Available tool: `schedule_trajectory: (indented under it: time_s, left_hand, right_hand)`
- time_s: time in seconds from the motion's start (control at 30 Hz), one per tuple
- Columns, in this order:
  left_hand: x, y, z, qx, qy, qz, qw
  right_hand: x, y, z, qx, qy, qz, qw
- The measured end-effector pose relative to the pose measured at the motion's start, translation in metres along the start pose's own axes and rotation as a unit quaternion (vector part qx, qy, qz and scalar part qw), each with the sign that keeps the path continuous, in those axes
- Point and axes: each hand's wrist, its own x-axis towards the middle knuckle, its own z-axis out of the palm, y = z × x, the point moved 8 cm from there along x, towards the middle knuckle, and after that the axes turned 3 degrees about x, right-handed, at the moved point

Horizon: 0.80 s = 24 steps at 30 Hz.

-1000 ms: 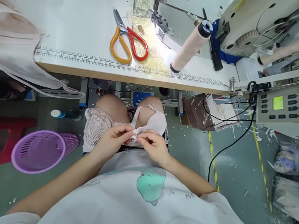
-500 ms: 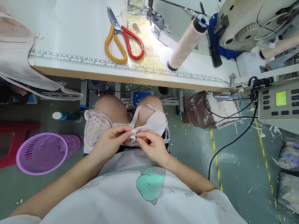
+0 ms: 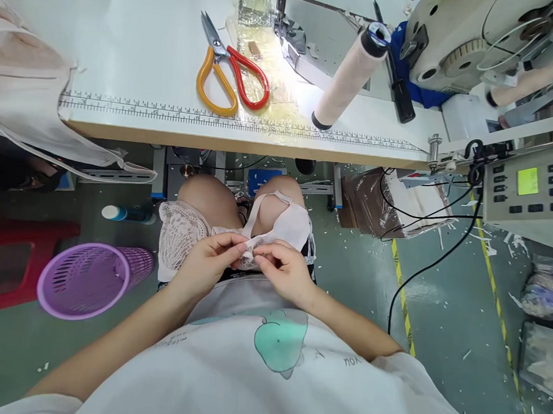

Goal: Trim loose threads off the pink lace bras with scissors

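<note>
A pale pink lace bra (image 3: 181, 235) lies across my lap, one lace cup on the left and a smoother part with a strap on the right. My left hand (image 3: 212, 259) pinches its edge near the middle between thumb and forefinger. Close beside it, my right hand (image 3: 284, 270) grips the same edge with thumb and fingertips. The short piece of fabric between the two hands is partly covered by the fingers, so its detail cannot be made out.
Above my lap runs the table edge with a printed ruler (image 3: 170, 114). On the table are scissors (image 3: 233, 73), a thread cone (image 3: 350, 77), a screwdriver (image 3: 400, 96) and a sewing machine (image 3: 455, 43). A purple basket (image 3: 84, 281) and red stool (image 3: 22, 235) stand left; a control panel (image 3: 535, 185) hangs right.
My hands stay in nearly the same place on the bra, with only slight finger movement. The whole view has shifted a little.
</note>
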Motion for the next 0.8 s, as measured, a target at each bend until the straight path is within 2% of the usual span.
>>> schedule_trajectory:
  time_s: [0.8]
  left_hand:
    - [-0.0003, -0.0021, 0.0025, -0.004, -0.003, -0.009, 1.000]
  right_hand:
    - [-0.0004, 0.0002, -0.0021, -0.005, -0.008, 0.006, 1.000]
